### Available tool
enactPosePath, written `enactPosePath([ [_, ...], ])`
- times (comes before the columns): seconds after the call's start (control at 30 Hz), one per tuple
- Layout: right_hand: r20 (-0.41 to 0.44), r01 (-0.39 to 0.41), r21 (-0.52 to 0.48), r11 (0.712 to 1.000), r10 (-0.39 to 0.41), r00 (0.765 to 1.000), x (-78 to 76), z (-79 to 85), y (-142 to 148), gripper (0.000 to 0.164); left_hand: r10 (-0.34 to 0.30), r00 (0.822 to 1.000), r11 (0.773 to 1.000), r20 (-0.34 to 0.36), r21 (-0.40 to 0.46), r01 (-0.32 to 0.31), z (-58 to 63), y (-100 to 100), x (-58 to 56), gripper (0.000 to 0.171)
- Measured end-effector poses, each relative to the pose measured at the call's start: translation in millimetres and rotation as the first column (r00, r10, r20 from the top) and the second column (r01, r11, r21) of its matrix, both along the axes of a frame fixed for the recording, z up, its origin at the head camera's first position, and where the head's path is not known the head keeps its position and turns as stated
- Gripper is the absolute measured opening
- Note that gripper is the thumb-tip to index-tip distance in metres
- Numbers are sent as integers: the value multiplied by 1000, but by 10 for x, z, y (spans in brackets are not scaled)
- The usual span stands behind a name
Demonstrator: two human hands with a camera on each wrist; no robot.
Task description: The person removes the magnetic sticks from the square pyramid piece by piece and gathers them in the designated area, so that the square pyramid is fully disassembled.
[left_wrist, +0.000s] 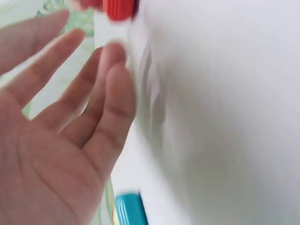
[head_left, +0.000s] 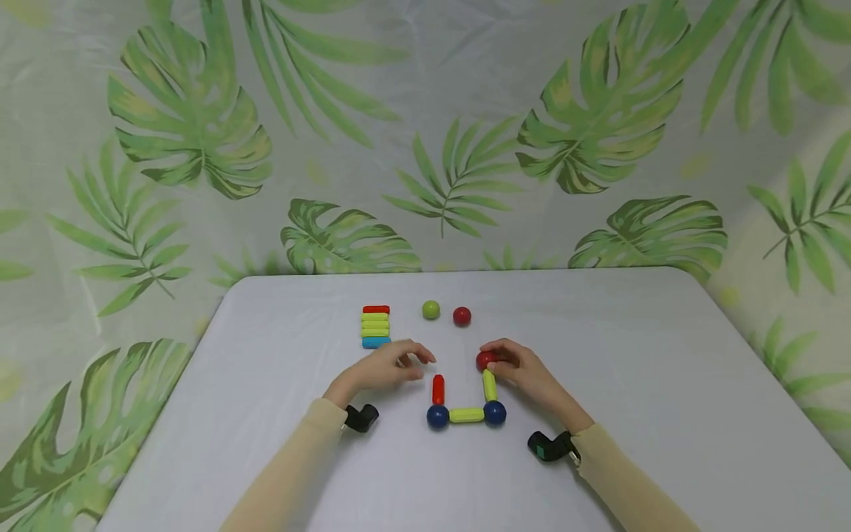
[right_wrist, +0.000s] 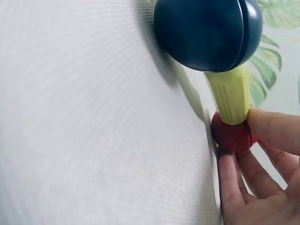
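My right hand holds a red ball between thumb and fingers, at the far end of a yellow-green rod. That rod's near end meets a dark blue ball. Another yellow-green rod links it to a second blue ball, from which a red rod extends away from me. My left hand hovers left of the red rod, fingers loosely spread and holding nothing. Its palm and fingers show in the left wrist view, with a blue rod below.
Behind my left hand lies a row of rods: a red one, several yellow-green ones and a blue one. A green ball and a loose red ball sit toward the back of the white table. Leaf-printed cloth hangs behind.
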State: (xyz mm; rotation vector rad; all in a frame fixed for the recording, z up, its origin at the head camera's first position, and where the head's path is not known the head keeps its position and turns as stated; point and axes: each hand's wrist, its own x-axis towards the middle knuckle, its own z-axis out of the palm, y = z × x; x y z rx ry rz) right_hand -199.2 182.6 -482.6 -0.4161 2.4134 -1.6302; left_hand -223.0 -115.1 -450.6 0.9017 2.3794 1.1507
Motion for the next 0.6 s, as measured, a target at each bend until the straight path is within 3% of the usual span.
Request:
enactPosePath([
  [0.07,-1,-3,-9,1000,3,1000,2,6,10,33,-83,991,996,103,-4,84,-10,110,59,28],
  [0.17,0,-14,-9,1000,14,1000,57,140,-17,33,-97,984,994,152,-27,102,-36,209,105,26],
  [0.3,10,-16,2,1000,16,1000,139,324,-60,33,-52,985,998,166,-11,55,-48,244,104,20],
  [0.5,23,-2,-3,1000,2,1000,156,346,-75,32,9,995,998,99,67,-16,-24,196,98,18],
  [0.6,24,-3,-1,1000,3,1000,160,353,-81,32,78,995,988,70,130,-87,-14,85,92,16],
])
